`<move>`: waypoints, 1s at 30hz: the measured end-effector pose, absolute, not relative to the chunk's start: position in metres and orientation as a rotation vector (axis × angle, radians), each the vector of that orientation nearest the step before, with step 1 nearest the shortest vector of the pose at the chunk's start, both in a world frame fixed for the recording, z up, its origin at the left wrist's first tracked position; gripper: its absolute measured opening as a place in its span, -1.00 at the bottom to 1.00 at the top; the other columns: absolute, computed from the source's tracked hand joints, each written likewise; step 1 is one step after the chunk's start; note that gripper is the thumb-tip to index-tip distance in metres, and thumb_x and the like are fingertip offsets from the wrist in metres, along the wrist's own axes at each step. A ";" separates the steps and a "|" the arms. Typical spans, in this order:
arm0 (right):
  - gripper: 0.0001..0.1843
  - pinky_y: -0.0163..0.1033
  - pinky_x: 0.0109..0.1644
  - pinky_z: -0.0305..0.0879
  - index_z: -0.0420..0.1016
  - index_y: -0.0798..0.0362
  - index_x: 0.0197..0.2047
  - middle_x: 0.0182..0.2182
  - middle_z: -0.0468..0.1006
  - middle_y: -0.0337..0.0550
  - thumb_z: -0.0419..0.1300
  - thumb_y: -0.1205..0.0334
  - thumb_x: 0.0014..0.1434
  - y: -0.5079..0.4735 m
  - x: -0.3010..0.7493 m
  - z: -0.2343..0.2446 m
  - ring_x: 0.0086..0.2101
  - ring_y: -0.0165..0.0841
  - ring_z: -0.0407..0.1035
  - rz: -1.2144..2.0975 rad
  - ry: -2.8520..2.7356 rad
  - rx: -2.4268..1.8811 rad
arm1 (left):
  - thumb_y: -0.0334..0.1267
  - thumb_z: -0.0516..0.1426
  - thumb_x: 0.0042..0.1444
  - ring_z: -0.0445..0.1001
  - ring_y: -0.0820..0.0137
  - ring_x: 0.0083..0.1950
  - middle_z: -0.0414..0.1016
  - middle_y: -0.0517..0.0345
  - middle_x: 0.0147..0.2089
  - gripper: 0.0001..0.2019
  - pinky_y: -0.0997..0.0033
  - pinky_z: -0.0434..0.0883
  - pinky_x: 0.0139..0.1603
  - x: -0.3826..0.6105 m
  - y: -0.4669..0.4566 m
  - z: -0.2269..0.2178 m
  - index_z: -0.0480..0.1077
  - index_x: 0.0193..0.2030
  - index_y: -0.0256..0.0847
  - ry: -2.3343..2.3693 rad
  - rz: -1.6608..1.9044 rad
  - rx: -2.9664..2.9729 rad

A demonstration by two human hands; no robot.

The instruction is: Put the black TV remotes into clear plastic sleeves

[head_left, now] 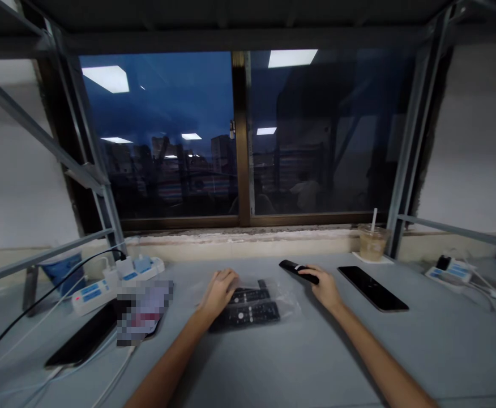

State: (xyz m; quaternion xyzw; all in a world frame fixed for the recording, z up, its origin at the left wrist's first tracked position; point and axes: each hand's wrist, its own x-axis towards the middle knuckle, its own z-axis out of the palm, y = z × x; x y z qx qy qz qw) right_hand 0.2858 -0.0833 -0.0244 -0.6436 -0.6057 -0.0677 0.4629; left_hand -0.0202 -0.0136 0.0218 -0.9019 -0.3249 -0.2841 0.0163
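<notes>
My right hand is closed around the near end of a black remote control, whose far end points to the upper left. Two more black remotes lie side by side on the desk, the nearer remote and the farther remote, with a small dark piece just beyond them. A clear plastic bag spreads around and over them. My left hand rests at the left side of this bag, its fingers curled onto the plastic. Its fingertips are partly hidden.
To the right lies a black phone, with an iced drink cup behind it. On the left are a dark phone, a blurred-screen phone, a power strip and cables. Metal frame posts stand at both sides before the window.
</notes>
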 end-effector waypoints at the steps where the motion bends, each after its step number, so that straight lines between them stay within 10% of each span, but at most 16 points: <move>1: -0.43 -0.14 0.03 0.23 0.55 -0.01 -0.30 -0.12 0.49 -0.11 -0.09 0.62 -0.26 -0.085 0.284 -0.022 -0.12 -0.30 0.38 -0.173 -1.491 -1.569 | -0.48 -0.05 0.08 0.36 0.33 -0.09 0.41 0.12 -0.17 -0.81 0.28 0.24 -0.03 -0.020 -0.013 0.021 0.30 -0.23 -0.19 -1.008 -0.893 -2.801; 11: -0.56 -0.15 -0.07 0.33 0.50 -0.05 -0.17 -0.02 0.44 -0.15 -0.06 0.45 -0.02 -0.095 0.256 -0.002 -0.04 -0.27 0.34 -0.284 -1.438 -1.173 | -0.52 -0.05 0.00 0.37 0.35 -0.17 0.43 0.15 -0.25 -0.82 0.31 0.25 -0.09 -0.015 -0.009 0.014 0.21 -0.31 -0.17 -1.091 -0.891 -2.776; 18: -0.71 -0.32 -0.41 0.37 0.46 -0.02 -0.10 -0.32 0.58 -0.21 0.11 0.13 0.10 -0.107 0.233 0.011 -0.49 -0.38 0.44 -0.309 -1.437 -1.301 | -0.31 0.12 -0.05 0.37 0.32 -0.23 0.41 0.17 -0.31 -0.88 0.30 0.22 -0.13 -0.013 -0.011 0.012 0.21 -0.39 -0.19 -1.078 -0.846 -2.782; 30: -0.35 -0.32 -0.29 0.40 0.53 -0.14 -0.18 0.00 0.43 -0.34 -0.11 0.62 -0.18 -0.110 0.237 0.014 -0.12 -0.35 0.40 -0.556 -1.599 -1.194 | -0.46 -0.02 0.08 0.36 0.33 -0.05 0.44 0.14 -0.11 -0.80 0.30 0.22 -0.04 -0.012 -0.009 0.011 0.32 -0.19 -0.17 -0.986 -0.776 -2.861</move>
